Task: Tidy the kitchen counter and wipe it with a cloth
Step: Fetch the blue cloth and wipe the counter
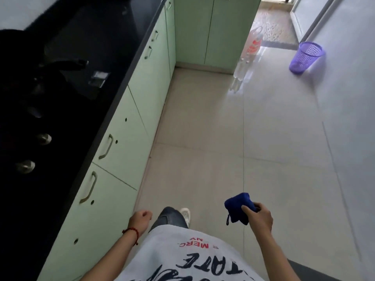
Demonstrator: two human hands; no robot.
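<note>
Along a narrow kitchen aisle, a person is walking beside the dark worktop [113, 63] at left, where a hob with knobs [43, 138] and a tap-like shape [67, 64] are barely readable in the gloom. Green cabinet doors [119, 142] are running below it. Loosely curled and carrying nothing, the left hand [141, 219] is hanging near the cabinets; the right hand [258, 218] is pinching a bunched blue cloth [239, 207] over the floor, well apart from the worktop. Wiping well would likely mean unfolding the cloth flat first. What clutter is sitting on the black surface cannot be made out. Bottles [252, 47] and a purple basket [306, 56] are standing far right.
</note>
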